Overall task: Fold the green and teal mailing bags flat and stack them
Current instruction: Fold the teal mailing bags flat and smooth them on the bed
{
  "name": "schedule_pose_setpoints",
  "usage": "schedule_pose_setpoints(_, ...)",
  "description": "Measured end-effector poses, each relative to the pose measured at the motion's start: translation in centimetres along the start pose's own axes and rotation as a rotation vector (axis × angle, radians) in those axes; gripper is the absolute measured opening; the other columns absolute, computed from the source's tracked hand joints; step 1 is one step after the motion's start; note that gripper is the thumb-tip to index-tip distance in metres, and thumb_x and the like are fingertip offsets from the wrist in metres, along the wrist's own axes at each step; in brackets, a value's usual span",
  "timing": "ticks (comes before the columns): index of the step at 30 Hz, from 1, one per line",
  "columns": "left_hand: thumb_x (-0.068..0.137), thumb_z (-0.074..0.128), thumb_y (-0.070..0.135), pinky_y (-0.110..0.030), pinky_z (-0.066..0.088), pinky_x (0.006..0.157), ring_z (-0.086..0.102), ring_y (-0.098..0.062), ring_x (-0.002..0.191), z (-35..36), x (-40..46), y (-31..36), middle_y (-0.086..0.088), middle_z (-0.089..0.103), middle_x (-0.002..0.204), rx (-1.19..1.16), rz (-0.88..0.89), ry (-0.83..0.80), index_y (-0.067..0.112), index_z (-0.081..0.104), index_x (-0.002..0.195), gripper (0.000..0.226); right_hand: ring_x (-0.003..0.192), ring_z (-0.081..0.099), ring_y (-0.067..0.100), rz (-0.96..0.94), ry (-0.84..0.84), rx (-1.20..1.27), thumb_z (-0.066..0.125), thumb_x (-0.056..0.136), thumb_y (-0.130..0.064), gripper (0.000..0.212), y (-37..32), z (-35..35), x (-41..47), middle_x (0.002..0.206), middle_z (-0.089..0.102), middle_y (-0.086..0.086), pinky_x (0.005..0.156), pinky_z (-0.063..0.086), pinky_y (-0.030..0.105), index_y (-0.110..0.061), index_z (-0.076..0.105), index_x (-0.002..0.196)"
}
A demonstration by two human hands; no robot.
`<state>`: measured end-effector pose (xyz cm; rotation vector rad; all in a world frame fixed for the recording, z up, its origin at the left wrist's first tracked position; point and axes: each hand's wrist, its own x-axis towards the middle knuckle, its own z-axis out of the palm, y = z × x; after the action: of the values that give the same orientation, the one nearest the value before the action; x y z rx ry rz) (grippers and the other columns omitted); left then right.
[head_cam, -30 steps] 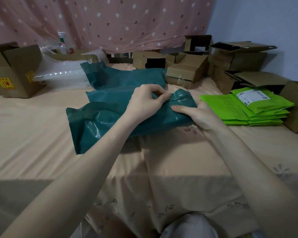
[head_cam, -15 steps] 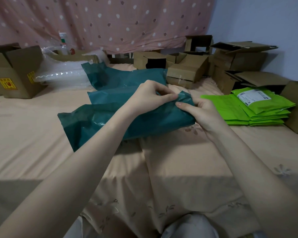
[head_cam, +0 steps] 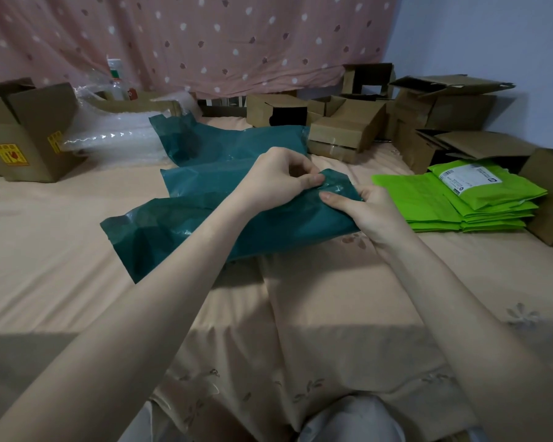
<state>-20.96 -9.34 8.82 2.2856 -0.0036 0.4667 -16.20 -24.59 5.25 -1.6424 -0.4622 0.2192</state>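
Teal bag in hand: we see a teal mailing bag lying crumpled across the peach bedsheet in front of us, its right end lifted off the sheet.
Left hand: our left hand pinches the top edge of that right end between curled fingers and thumb.
Right hand: our right hand grips the same end just beside the left, thumb on top and fingers under the plastic; the two hands sit close together, almost touching.
Other teal bags: two more teal bags lie behind the held one, unfolded and wrinkled.
Green stack: to the right, a stack of folded green mailing bags rests on the sheet, the top one bearing a white shipping label.
Surroundings: cardboard boxes line the far edge and right side, another box with yellow stickers stands at the left, and clear bubble wrap lies beside it under a pink spotted curtain.
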Motion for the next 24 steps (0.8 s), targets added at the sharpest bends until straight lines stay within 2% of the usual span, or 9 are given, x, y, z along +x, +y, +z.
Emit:
schedule_pose_setpoints(3,0.088,0.064,0.027,-0.024,0.048,0.076,0.059,-0.009,0.078,0.3,-0.1,0.1,0.005,0.067,0.081,0.038,0.017,0.037,0.016,0.071,0.086,0.013,0.046,0.06,0.007,-0.01,-0.003,0.017,0.069,0.083,-0.013,0.008,-0.1,0.0,-0.2,0.055,0.066,-0.003,0.04,0.042,0.017,-0.006,0.067,0.08)
schedule_pose_setpoints(5,0.088,0.063,0.027,-0.022,0.047,0.075,0.059,-0.012,0.081,0.5,-0.2,0.1,0.002,0.068,0.084,0.069,0.036,0.061,0.015,0.071,0.088,0.014,0.04,0.056,0.004,-0.003,-0.001,0.012,0.069,0.083,-0.013,0.009,-0.1,0.0,-0.3,0.049,0.063,-0.006,0.036,0.037,0.015,-0.005,0.066,0.081)
schedule_pose_setpoints(13,0.086,0.066,0.026,-0.013,0.044,0.068,0.058,-0.006,0.077,0.8,0.0,-0.1,0.009,0.065,0.081,0.116,0.089,0.218,0.022,0.07,0.084,0.006,0.051,0.064,0.005,-0.014,-0.03,-0.008,0.066,0.085,-0.009,0.007,-0.5,0.1,-0.2,0.054,0.068,-0.007,0.046,0.048,0.017,-0.011,0.065,0.078)
schedule_pose_setpoints(15,0.084,0.068,0.027,-0.012,0.045,0.069,0.059,-0.003,0.076,0.7,0.0,-0.1,0.009,0.066,0.08,0.104,0.106,0.24,0.022,0.072,0.085,0.006,0.059,0.066,0.01,-0.01,-0.022,-0.036,0.067,0.084,-0.012,0.003,-0.5,0.1,0.0,0.062,0.07,-0.004,0.053,0.051,0.022,-0.012,0.066,0.081)
schedule_pose_setpoints(17,0.084,0.069,0.028,-0.004,0.044,0.067,0.059,0.001,0.076,0.2,0.1,-0.2,0.01,0.067,0.082,0.074,0.106,0.193,0.021,0.074,0.09,0.011,0.069,0.067,0.015,-0.01,-0.007,-0.057,0.068,0.083,-0.017,0.003,-0.6,0.1,-0.1,0.073,0.07,0.0,0.06,0.052,0.026,-0.015,0.067,0.085)
schedule_pose_setpoints(18,0.084,0.068,0.031,-0.003,0.043,0.067,0.059,0.002,0.076,-0.1,0.1,-0.1,0.01,0.068,0.083,0.068,0.097,0.152,0.021,0.074,0.092,0.014,0.07,0.066,0.014,-0.014,-0.005,-0.036,0.067,0.084,-0.016,0.002,-0.7,0.1,-0.2,0.076,0.07,0.0,0.059,0.052,0.023,-0.016,0.067,0.085)
schedule_pose_setpoints(21,0.088,0.057,0.047,-0.011,0.042,0.061,0.058,-0.004,0.074,-0.7,0.0,-0.2,0.005,0.067,0.083,0.11,0.048,0.062,0.017,0.074,0.093,0.034,0.069,0.066,0.009,-0.032,0.018,0.043,0.065,0.085,-0.011,0.009,-0.8,0.2,-0.3,0.08,0.069,-0.003,0.055,0.049,0.017,-0.019,0.066,0.089)
schedule_pose_setpoints(23,0.091,0.044,0.055,-0.014,0.039,0.059,0.06,-0.011,0.079,-1.2,-0.1,-0.4,0.001,0.068,0.085,0.117,-0.025,0.046,0.017,0.073,0.088,0.048,0.066,0.064,0.012,-0.018,0.031,0.045,0.064,0.084,-0.014,0.009,-0.8,0.3,-0.4,0.079,0.067,-0.002,0.05,0.046,0.021,-0.02,0.066,0.091)
schedule_pose_setpoints(24,0.09,0.043,0.057,-0.012,0.038,0.059,0.061,-0.009,0.077,-1.6,-0.2,-0.6,0.002,0.068,0.081,0.12,-0.048,0.038,0.019,0.073,0.085,0.049,0.065,0.063,0.015,0.01,0.047,0.039,0.065,0.083,-0.017,0.007,-0.8,0.3,-0.4,0.077,0.067,0.0,0.049,0.044,0.024,-0.019,0.067,0.09)
